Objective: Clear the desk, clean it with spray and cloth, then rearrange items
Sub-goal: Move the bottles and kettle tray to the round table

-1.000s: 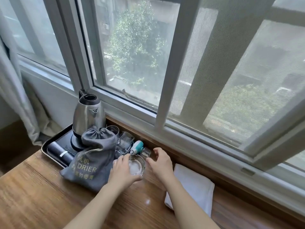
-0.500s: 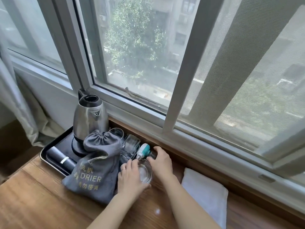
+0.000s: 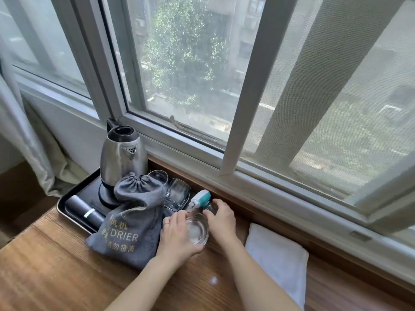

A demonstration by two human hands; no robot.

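Observation:
A clear glass dish (image 3: 198, 230) sits on the wooden desk (image 3: 56, 272) beside the black tray. My left hand (image 3: 177, 236) curls round its left rim. My right hand (image 3: 221, 217) holds its right side, fingers reaching toward a small spray bottle (image 3: 201, 198) with a teal and white top that lies against the window ledge. A folded white cloth (image 3: 277, 254) lies on the desk to the right of my right arm.
A black tray (image 3: 67, 202) at the left holds a steel kettle (image 3: 122, 158), a dark cylinder (image 3: 86, 212) and two glasses (image 3: 177, 191). A grey drawstring bag (image 3: 132, 223) marked DRIER leans off the tray. The window frame (image 3: 224, 167) borders the desk's far side.
The view has shifted slightly nearer. Both hands stay on the glass dish, which has barely moved beside the tray.

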